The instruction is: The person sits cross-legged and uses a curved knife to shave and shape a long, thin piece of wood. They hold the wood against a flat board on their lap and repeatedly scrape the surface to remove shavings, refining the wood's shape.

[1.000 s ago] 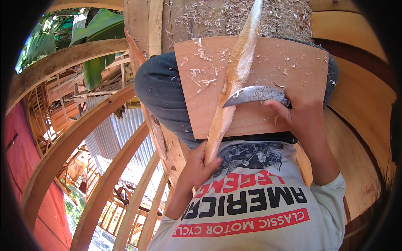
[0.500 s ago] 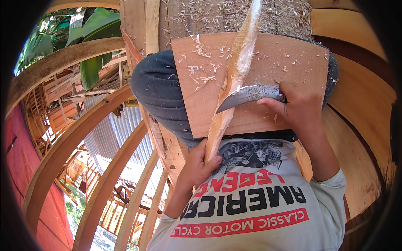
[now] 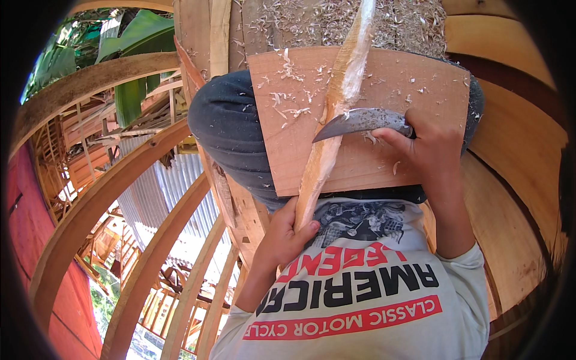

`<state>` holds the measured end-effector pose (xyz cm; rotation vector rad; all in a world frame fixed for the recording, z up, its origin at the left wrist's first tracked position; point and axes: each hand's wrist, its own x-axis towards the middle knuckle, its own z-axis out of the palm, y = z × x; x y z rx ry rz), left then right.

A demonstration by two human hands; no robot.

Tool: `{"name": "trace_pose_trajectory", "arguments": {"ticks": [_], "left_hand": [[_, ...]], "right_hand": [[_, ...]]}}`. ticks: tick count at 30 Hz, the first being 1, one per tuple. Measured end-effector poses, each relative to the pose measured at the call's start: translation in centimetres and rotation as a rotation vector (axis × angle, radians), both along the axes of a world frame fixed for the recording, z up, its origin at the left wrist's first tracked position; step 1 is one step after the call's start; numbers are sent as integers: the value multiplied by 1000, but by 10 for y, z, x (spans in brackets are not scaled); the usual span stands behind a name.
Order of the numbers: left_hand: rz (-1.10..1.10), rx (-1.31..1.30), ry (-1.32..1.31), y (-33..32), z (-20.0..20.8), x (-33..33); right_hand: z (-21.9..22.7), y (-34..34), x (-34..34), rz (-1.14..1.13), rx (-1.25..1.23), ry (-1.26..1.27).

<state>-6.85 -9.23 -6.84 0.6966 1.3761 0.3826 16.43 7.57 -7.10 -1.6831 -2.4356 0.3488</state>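
Observation:
A long pale wooden stick (image 3: pixel 345 78) slants across a flat wooden board (image 3: pixel 414 84) lying on my lap. Its upper part looks freshly shaved. Around its near end, by my belly, my left hand (image 3: pixel 287 237) is closed. My right hand (image 3: pixel 429 144) grips a curved knife (image 3: pixel 363 122) at the board's right side; the handle is hidden in the fist and the thumb lies along the blade. The blade reaches across the stick with its pointed tip to the left, seemingly touching the wood. Curled wood shavings (image 3: pixel 288 69) lie on the board.
Beyond the board, planks (image 3: pixel 267 30) carry a thick scatter of shavings. Curved wooden ribs (image 3: pixel 153 240) rise at the left, with corrugated metal sheet (image 3: pixel 186 192) and stacked timber below them. Wide curved planks (image 3: pixel 510 120) close off the right side. A large green leaf (image 3: pixel 138 39) hangs at upper left.
My right hand and the knife have shifted slightly toward the far end of the stick. My left hand keeps its hold, and the stick has hardly moved.

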Motion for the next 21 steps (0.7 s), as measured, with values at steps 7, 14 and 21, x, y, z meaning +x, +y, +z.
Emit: {"name": "trace_pose_trajectory", "arguments": {"ticks": [7, 14, 21], "left_hand": [[8, 11, -24, -1, -4, -1], [29, 57, -33, 1, -6, 3], [6, 8, -32, -1, -6, 0]], "right_hand": [[11, -24, -5, 70, -194, 118], [17, -35, -9, 93, -348, 124], [17, -28, -2, 99, -338, 68]]}}
